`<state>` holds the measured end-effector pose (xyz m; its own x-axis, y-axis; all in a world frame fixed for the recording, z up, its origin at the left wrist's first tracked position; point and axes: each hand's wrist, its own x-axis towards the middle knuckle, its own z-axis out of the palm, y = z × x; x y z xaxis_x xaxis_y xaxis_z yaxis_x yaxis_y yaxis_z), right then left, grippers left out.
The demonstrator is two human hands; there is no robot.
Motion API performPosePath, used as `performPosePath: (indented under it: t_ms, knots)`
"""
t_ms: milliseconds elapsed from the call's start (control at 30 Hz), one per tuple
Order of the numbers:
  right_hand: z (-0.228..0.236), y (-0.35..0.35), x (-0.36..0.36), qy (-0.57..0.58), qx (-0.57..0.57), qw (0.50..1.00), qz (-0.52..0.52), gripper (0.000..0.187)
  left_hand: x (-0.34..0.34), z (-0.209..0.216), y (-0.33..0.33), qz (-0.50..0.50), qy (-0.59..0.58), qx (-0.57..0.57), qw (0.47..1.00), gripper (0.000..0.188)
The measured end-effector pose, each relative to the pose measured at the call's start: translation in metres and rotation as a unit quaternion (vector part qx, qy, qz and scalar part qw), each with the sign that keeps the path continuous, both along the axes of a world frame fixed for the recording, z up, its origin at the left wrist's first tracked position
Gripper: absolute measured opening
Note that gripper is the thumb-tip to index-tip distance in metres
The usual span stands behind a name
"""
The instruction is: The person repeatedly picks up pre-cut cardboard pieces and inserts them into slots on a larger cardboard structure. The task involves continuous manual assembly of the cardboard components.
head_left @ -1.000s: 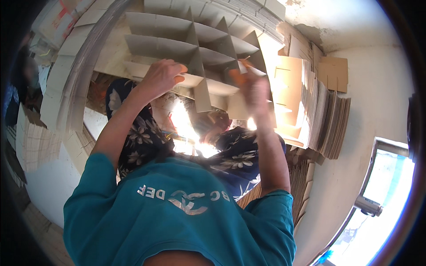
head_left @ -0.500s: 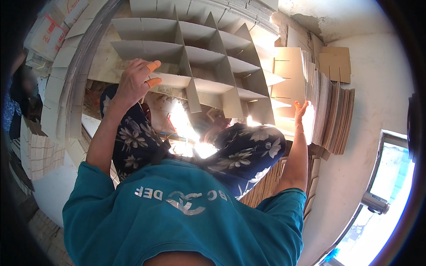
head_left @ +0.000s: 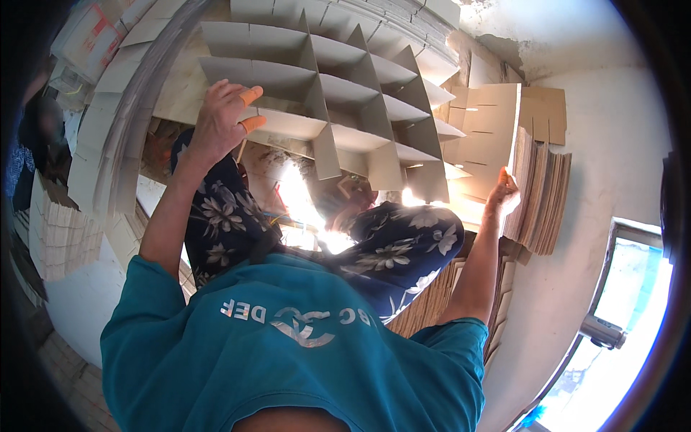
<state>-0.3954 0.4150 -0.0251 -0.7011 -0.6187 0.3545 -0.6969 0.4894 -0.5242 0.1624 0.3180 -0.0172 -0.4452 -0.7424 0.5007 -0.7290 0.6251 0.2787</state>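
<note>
At the right of the frame we see a pale, lightly smudged wall (head_left: pixel 576 180); toward the upper right we find a grey patch (head_left: pixel 504 49) where its surface looks worn. Lower right, a window (head_left: pixel 626 288) glares white and pale blue inside a grey frame (head_left: pixel 606 252), with a metal fitting (head_left: pixel 603 333) at its inner edge. We notice a dark object (head_left: pixel 669 209) against the wall at the far right, a pale tabletop (head_left: pixel 178 93) upper left of centre, and harsh glare (head_left: pixel 296 193) mid-frame.
</note>
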Motion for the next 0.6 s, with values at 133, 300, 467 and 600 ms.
performPosePath:
  t_ms: [133,300,467,600]
  knots:
    - [0.064,0.035,0.007,0.177,-0.088,0.979,-0.055,0.040,-0.001,0.002,-0.011,0.004,0.029,0.006,1.000,0.053]
    - [0.124,0.014,0.065,0.160,-0.279,0.938,0.131,0.021,0.016,0.000,-0.007,0.045,0.054,-0.021,0.997,0.049]
    - [0.151,-0.007,0.191,-0.099,-0.158,0.951,0.246,0.028,0.018,-0.006,-0.009,0.060,0.051,-0.001,0.997,0.042]
    - [0.120,-0.027,0.269,-0.160,-0.167,0.903,0.361,0.061,0.021,-0.025,-0.019,-0.016,0.141,0.046,0.989,0.026]
